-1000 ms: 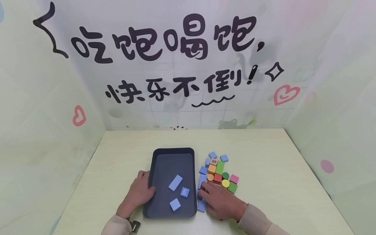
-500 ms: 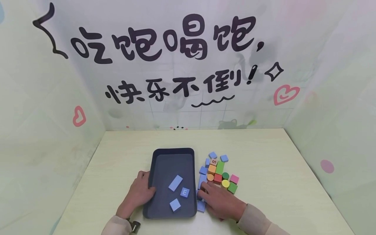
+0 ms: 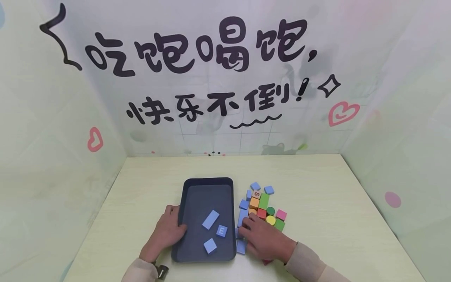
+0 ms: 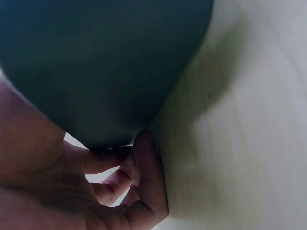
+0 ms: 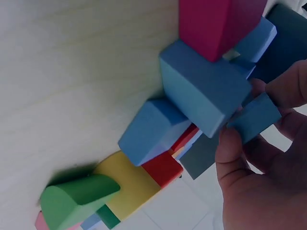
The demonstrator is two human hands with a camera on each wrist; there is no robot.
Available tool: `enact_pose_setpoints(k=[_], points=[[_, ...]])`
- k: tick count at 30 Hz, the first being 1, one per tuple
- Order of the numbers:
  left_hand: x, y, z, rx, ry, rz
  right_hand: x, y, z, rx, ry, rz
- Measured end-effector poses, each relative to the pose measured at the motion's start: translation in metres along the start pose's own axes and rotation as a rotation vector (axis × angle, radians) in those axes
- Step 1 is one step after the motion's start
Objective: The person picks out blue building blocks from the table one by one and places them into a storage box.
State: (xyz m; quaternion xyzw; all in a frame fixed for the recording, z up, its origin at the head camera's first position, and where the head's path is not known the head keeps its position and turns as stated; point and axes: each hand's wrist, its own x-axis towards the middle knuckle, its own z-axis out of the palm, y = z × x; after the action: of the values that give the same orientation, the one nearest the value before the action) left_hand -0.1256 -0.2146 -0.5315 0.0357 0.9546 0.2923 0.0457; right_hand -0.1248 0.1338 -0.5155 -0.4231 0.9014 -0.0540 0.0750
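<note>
My left hand (image 3: pixel 168 230) grips the left wall of the dark tray (image 3: pixel 208 196), its thumb over the rim. The left wrist view shows curled fingers (image 4: pixel 151 177) against the tray's outer side (image 4: pixel 105 72), low over the table. Inside the tray lie a long blue block (image 3: pixel 210 219), a blue block marked E (image 3: pixel 221 230) and another blue block (image 3: pixel 210 246). Just right of the tray, my right hand (image 3: pixel 267 239) is at the block pile. In the right wrist view its thumb and fingers pinch a small blue block (image 5: pixel 255 117); the hand hides this block in the head view.
Several blue blocks, such as one beside the tray (image 3: pixel 241 246), edge the pile. Among the others are a green block (image 3: pixel 264 201), a red block (image 3: pixel 261 213), a yellow cylinder (image 3: pixel 270 220) and a magenta block (image 5: pixel 216 24). A printed wall (image 3: pixel 225 145) stands behind the table (image 3: pixel 317 184).
My right hand has shifted slightly at the pile, and more of the magenta block below it shows. The left hand and the tray stay where they were.
</note>
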Motion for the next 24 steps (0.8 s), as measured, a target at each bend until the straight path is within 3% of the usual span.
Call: enact_pose_setpoints(k=[16, 24], points=[[0.001, 0.001, -0.001, -0.007, -0.007, -0.015, 0.009, 0.000, -0.012, -0.013, 0.135, -0.053], [0.000, 0.002, -0.001, -0.005, -0.006, -0.020, 0.022, -0.008, -0.023, -0.059, 0.102, -0.048]])
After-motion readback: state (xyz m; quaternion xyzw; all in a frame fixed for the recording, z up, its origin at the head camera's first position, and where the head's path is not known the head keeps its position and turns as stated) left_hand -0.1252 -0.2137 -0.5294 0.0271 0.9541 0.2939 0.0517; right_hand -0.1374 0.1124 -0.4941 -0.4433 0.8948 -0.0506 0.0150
